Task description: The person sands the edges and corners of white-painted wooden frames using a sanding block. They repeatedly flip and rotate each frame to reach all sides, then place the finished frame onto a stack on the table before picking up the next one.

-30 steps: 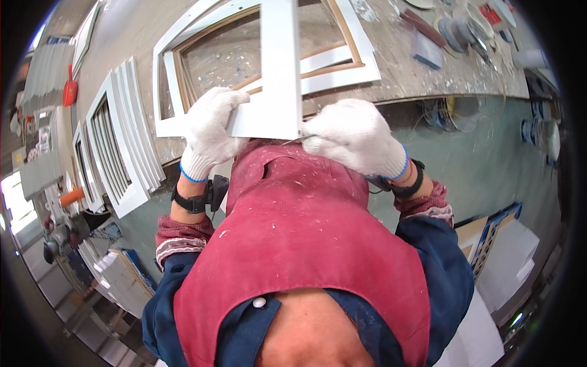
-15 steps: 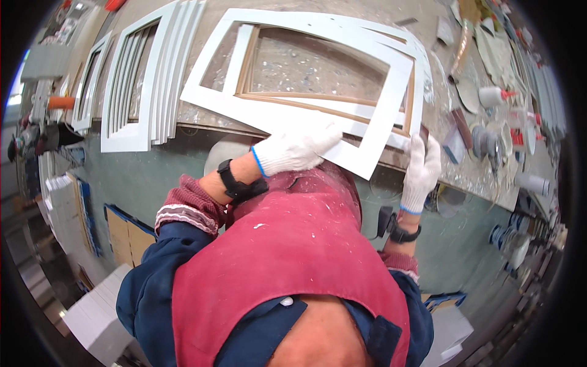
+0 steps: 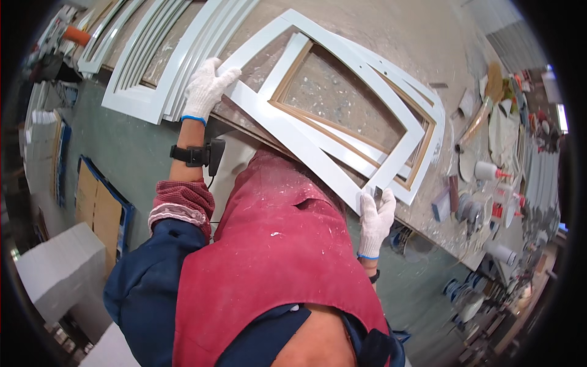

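A white rectangular frame [image 3: 293, 144] lies askew on top of another white frame [image 3: 423, 171] with a brown inner edge. My left hand [image 3: 206, 92], in a white knitted glove, is closed on the top frame's left corner, its thumb on the upper face. At the near corner of that same frame is my right hand [image 3: 376, 223], also gloved. A small dark flat piece [image 3: 378, 193] shows between its thumb and fingers; its kind cannot be made out. The fingers lie right at the frame's corner.
Several white frames [image 3: 165, 101] lean in a row at the left of the speckled worktable [image 3: 452, 238]. To the right are a white bottle with a red tip [image 3: 487, 170], a grey-and-brown block [image 3: 441, 205] and rolls of tape [image 3: 471, 207]. Cardboard sheets [image 3: 101, 208] stand below left.
My left hand has moved left, from the near edge to the frame's left corner. My right hand has come to the near corner. The view has turned and the top frame sits at a new angle.
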Motion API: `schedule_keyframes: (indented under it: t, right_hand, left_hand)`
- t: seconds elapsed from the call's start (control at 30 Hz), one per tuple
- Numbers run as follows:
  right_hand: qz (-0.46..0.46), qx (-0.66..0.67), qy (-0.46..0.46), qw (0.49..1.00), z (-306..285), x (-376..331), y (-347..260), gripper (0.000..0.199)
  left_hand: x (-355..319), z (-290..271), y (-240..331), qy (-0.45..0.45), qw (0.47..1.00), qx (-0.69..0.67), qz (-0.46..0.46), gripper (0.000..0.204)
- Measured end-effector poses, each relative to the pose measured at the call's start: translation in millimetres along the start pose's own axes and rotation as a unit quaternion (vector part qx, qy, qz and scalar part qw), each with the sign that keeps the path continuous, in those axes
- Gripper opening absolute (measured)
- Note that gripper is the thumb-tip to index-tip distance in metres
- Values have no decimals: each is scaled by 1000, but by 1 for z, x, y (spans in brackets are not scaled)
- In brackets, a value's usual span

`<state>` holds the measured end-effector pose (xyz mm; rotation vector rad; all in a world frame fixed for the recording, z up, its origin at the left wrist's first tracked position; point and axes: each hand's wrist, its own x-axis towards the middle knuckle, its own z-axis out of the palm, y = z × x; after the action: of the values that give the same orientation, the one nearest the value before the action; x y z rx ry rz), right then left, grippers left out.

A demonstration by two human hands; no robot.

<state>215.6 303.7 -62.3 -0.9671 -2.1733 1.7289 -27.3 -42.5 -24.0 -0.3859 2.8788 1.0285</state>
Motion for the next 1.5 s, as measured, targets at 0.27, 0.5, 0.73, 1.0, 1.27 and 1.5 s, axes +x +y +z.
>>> schedule_keyframes:
  t: [0.27,0.5,0.73,1.0,1.27,1.5]
  right_hand:
    - [-2,84,-8,996,-51,17,-27,32]
    - [-30,77,-47,995,-101,40,-37,37]
    - [-56,27,-77,995,-129,88,-42,32]
    - [-218,-496,-24,840,-114,145,-128,42]
    - [-449,-461,-175,745,47,78,-281,34]
    - [-625,-571,-275,456,122,42,-303,38]
  left_hand:
    - [-28,17,-41,-209,687,-696,9,37]
    - [-72,38,-34,-362,510,-779,43,58]
    - [-95,40,28,-362,540,-755,81,72]
    - [-106,35,57,-355,670,-601,250,79]
    - [-109,47,73,-458,561,-661,195,80]
    - [-108,40,70,-414,589,-651,243,89]
